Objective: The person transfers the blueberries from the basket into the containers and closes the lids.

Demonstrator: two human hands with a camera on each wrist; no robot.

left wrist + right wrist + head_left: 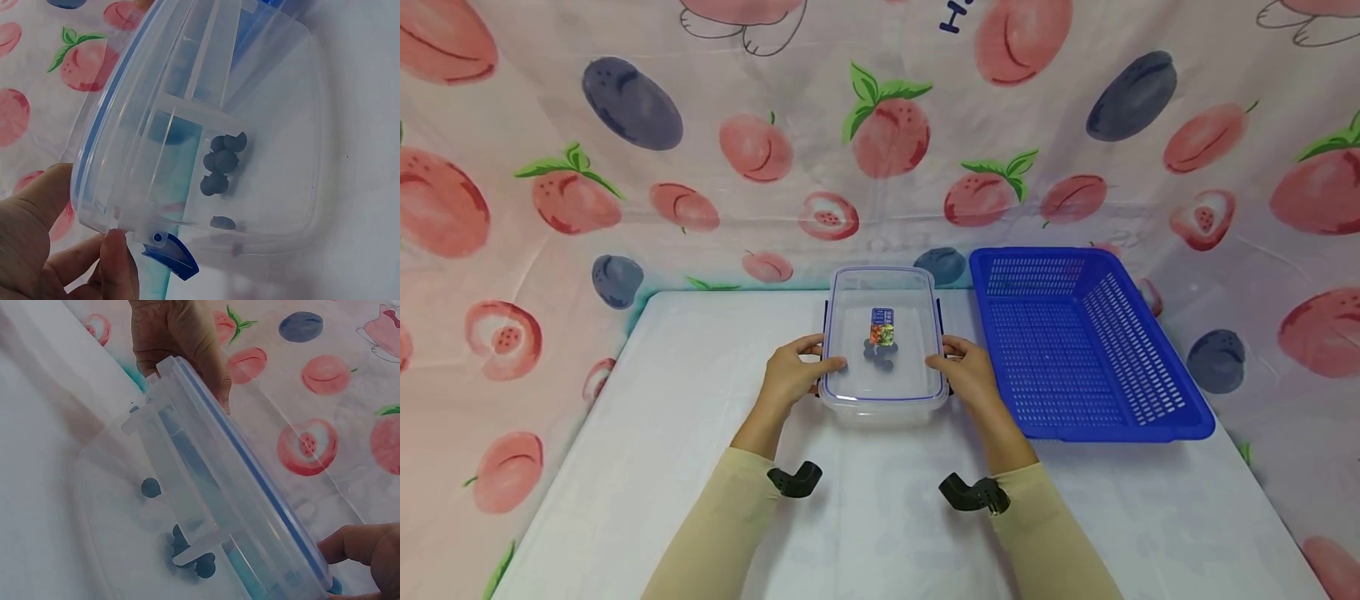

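Observation:
A clear plastic food container [883, 413] stands on the white table, its lid, edged with a blue seal, on top [850, 300]. Several small, dark blue, round pieces like blueberries [225, 161] lie inside on the bottom. My left hand [792, 372] grips the container's left side, thumb over the lid's edge and fingers lower down. On the opposite side my right hand [972, 372] does the same, thumb on the lid's rim. A blue side latch [172, 255] hangs swung out beside the left fingers in the left wrist view.
A blue plastic basket [1060, 435] with slotted walls stands right of the container, close to my right forearm. Behind the table [700, 517] hangs a pink cloth [805, 92] printed with fruit. A colourful label [882, 325] is on the lid.

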